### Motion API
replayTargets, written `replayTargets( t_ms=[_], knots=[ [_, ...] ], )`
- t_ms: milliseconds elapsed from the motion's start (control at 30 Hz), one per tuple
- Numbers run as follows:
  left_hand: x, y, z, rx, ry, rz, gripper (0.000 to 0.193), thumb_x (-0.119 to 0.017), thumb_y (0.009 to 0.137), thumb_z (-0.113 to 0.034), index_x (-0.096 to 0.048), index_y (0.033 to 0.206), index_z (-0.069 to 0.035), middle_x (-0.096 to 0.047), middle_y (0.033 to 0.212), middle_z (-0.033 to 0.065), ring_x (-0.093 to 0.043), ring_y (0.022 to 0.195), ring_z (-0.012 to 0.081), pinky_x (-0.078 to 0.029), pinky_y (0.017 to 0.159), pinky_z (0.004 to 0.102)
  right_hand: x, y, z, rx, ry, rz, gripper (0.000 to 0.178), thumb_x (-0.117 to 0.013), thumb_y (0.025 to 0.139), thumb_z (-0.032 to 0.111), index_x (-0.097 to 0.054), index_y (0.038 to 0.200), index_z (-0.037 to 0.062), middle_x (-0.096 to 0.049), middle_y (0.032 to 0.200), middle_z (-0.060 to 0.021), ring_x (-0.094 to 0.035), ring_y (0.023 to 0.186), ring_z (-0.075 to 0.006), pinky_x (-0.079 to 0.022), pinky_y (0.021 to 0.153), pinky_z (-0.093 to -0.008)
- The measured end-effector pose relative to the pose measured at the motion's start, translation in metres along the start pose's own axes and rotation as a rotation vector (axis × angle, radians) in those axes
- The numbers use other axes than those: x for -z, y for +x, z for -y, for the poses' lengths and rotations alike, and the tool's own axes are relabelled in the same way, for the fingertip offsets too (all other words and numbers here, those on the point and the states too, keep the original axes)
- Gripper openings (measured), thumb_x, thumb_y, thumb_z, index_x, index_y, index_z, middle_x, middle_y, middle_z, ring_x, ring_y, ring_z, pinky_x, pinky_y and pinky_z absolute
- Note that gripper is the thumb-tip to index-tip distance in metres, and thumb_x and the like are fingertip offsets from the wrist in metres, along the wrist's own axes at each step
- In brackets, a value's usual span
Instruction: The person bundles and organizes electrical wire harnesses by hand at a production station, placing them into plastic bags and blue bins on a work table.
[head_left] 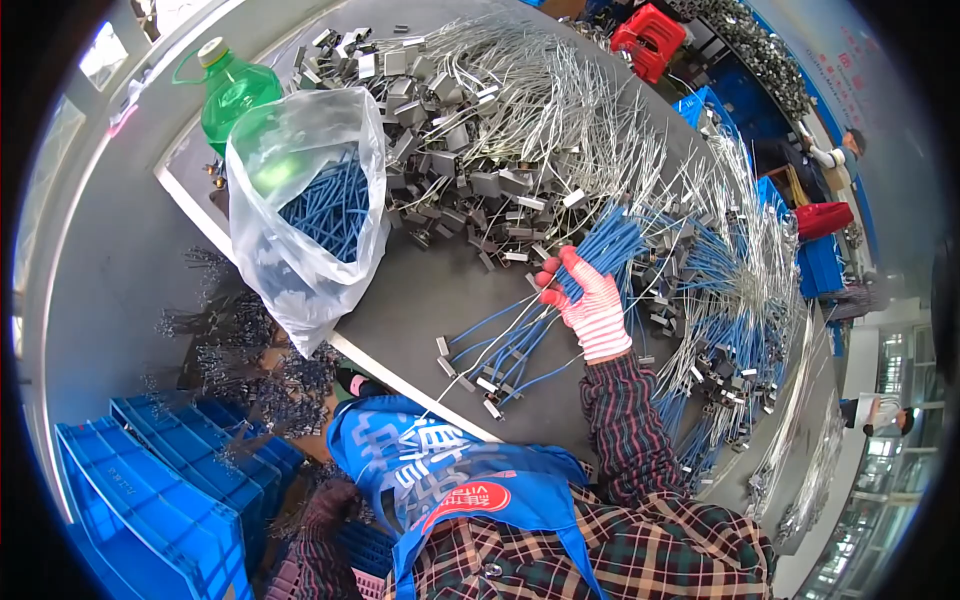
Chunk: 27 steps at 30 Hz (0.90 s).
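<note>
My right hand (pixel 592 308), in a red-and-white striped glove, is closed around a bundle of thin blue tubes (pixel 614 240) above the table. Below that hand, several wires in blue sleeves (pixel 518 345) end in small grey metal blocks and lie toward the table's near edge. To the left, an open clear plastic bag (pixel 300 285) holds many short blue tubes (pixel 335 212). Of my left arm only the dark sleeve (pixel 325 530) shows, low beside my apron; the hand itself cannot be seen.
Grey metal blocks with silver wires (pixel 470 150) are heaped across the far table. More blue-sleeved wires (pixel 735 300) lie at right. A green bottle (pixel 240 95) stands behind the bag. Blue crates (pixel 150 500) are at lower left, and a red stool (pixel 648 42) is far right.
</note>
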<state>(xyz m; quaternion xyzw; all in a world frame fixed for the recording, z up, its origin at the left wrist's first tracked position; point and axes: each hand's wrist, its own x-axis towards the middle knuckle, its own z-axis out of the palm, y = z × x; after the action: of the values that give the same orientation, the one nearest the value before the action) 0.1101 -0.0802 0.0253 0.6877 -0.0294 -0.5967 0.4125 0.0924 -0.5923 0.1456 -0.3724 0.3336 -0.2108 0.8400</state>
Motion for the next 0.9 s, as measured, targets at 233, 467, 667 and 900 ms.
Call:
replayTargets(
  t_ms=[233, 467, 667, 900],
  knots=[
    [-0.033, 0.019, -0.074, -0.154, -0.225, -0.06, 0.014, -0.06, 0.07, -0.011, -0.054, 0.059, -0.005, -0.047, 0.056, 0.0029, -0.047, 0.051, 0.012, -0.037, 0.047, 0.0287, -0.005, -0.041, -0.052, -0.181, -0.014, 0.174, 0.022, -0.064, 0.086, 0.016, -0.059, 0.1, -0.0002, -0.062, 0.089, -0.0141, -0.063, 0.082, -0.027, -0.057, 0.064, -0.0396],
    [-0.039, 0.027, -0.114, -0.086, -0.357, -0.106, 0.021, -0.065, 0.078, -0.023, -0.061, 0.072, -0.003, -0.054, 0.061, 0.0019, -0.048, 0.052, 0.0104, -0.038, 0.048, 0.0263, 0.011, -0.034, -0.009, 0.028, -0.023, 0.061, 0.022, -0.065, 0.086, 0.018, -0.061, 0.1, 0.0021, -0.062, 0.09, -0.0117, -0.062, 0.081, -0.0241, -0.056, 0.065, -0.0353],
    [-0.048, 0.027, -0.148, -0.183, -0.209, -0.073, 0.02, -0.065, 0.08, -0.023, -0.067, 0.082, -0.002, -0.058, 0.067, 0.0016, -0.051, 0.058, 0.0106, -0.041, 0.052, 0.0256, 0.025, -0.037, -0.011, 0.029, -0.101, 0.05, 0.021, -0.066, 0.085, 0.018, -0.061, 0.099, 0.0034, -0.062, 0.087, -0.0106, -0.061, 0.079, -0.0241, -0.053, 0.06, -0.0347],
    [-0.05, 0.035, -0.17, -0.441, 0.275, -0.092, 0.025, -0.065, 0.081, -0.025, -0.067, 0.095, -0.004, -0.066, 0.084, 0.0113, -0.063, 0.077, 0.0217, -0.05, 0.069, 0.0332, 0.025, -0.036, -0.002, 0.055, -0.103, 0.09, 0.021, -0.065, 0.085, 0.018, -0.056, 0.095, 0.0009, -0.058, 0.083, -0.009, -0.059, 0.075, -0.023, -0.049, 0.059, -0.0344]
  ],
)
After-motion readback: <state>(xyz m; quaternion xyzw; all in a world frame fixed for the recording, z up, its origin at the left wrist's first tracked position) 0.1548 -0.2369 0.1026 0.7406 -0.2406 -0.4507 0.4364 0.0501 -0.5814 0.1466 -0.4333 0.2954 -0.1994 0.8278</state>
